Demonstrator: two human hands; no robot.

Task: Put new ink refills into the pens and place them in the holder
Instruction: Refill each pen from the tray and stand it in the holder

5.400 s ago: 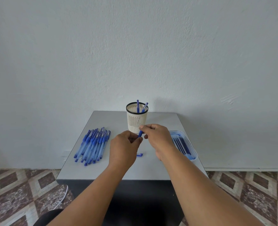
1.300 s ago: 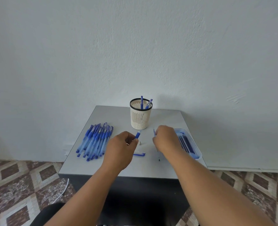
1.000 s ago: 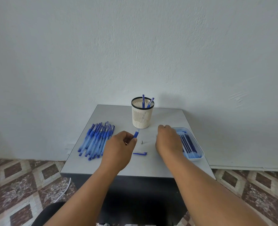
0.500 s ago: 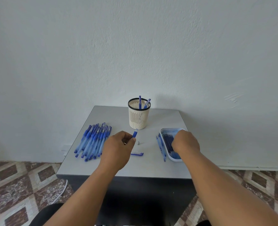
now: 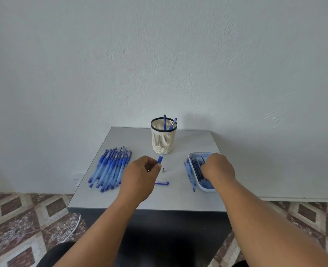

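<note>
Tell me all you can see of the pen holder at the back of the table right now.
The pen holder is a cream, plastic-looking cup with slotted walls, a band of small holes near its base and a black rim. It stands upright near the table's far edge, about midway across. Two blue pens stick out of it: one nearly upright, one leaning right against the rim. Neither of the hands touches it; the pen barrel held by the left hand ends just in front of its base.
</note>
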